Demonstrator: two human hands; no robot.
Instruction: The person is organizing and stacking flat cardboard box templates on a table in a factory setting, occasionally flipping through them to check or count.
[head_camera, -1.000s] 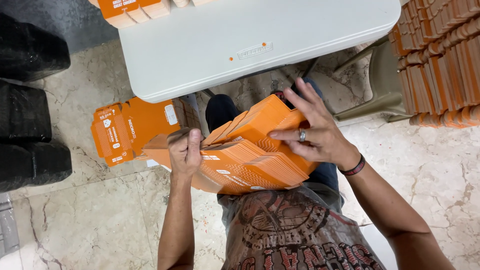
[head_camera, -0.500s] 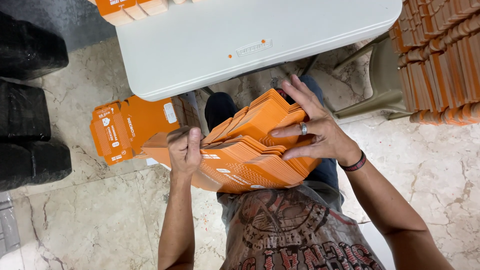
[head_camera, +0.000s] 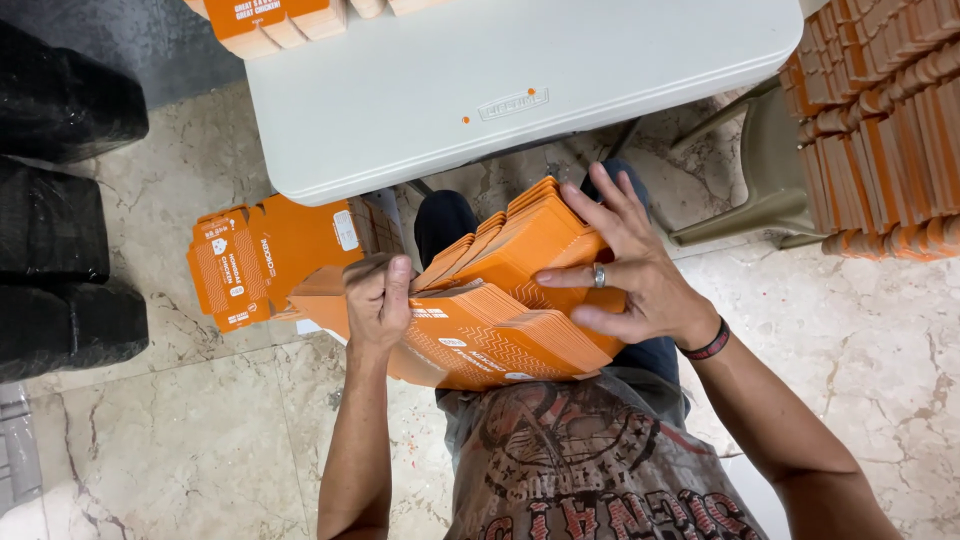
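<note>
Both forearms are reaching up from the bottom of the view toward 12 o'clock. The left hand (head_camera: 378, 300) is curling into a loose fist, thumb pressing along its 3 o'clock side. The right hand (head_camera: 625, 270) is lying flat, fingers spreading toward 10 o'clock, wearing a ring, with a dark band circling the wrist.
</note>
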